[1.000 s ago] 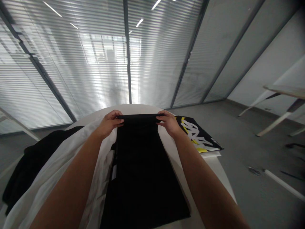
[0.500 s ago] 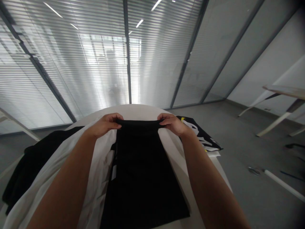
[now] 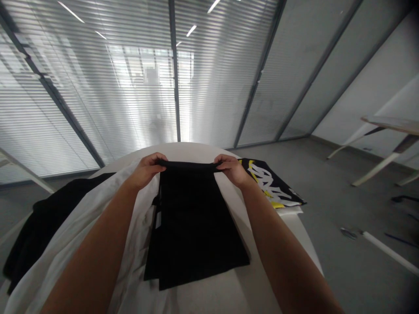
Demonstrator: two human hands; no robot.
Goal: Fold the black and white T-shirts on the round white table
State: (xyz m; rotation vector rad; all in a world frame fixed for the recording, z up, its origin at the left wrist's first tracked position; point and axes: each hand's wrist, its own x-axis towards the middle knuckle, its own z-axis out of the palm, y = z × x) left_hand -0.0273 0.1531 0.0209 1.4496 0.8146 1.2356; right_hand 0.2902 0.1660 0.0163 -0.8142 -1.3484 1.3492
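Note:
A folded black garment lies lengthwise over the white round table, its exact kind not clear. At its far edge, my left hand pinches the left corner between thumb and fingers. My right hand pinches the right corner in the same way, so the edge is stretched straight between them. Toward me, the garment's lower end shows two uneven layers. A small pale patch sits along its left side. Just beyond my right hand lies a folded black cloth with white and yellow print.
White fabric covers the table's left side, with a black cloth past it. Blinds behind glass stand beyond the table. To the right are another table and a white pole near the floor.
The garment's near end has slid away from me, baring tabletop below it. Both hands have shifted slightly away and keep their pinch; more of the printed cloth shows.

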